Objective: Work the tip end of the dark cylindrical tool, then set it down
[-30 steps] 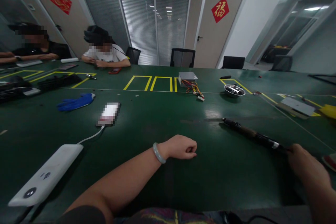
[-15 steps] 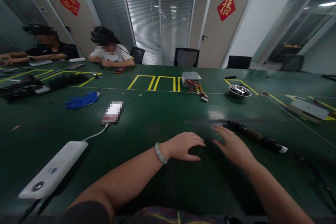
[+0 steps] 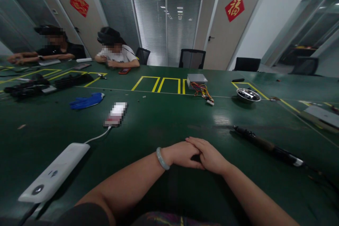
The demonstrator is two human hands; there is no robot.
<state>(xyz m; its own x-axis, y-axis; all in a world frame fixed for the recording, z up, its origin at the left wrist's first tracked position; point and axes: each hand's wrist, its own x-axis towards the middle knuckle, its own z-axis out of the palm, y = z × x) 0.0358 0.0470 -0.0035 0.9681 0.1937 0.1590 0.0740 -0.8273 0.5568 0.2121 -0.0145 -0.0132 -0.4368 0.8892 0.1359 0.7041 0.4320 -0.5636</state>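
Both my hands rest on the green table (image 3: 148, 127) in front of me. My left hand (image 3: 178, 154), with a pale green bracelet (image 3: 160, 158) on the wrist, lies palm down. My right hand (image 3: 212, 157) lies flat across its fingers, stretched out and holding nothing. A long dark tool (image 3: 265, 144) with a cable lies on the table to the right of my hands, untouched.
A white power bank (image 3: 55, 171) sits at the near left, cabled to a phone (image 3: 116, 114). Farther off are a blue glove (image 3: 86, 100), a grey box with coloured wires (image 3: 197, 78) and a metal bowl (image 3: 248, 94). Two people sit at the far left.
My right hand let go of the dark tool, swung left and came down over my left hand. My left hand opened from a fist and lies flat. The view shifted slightly.
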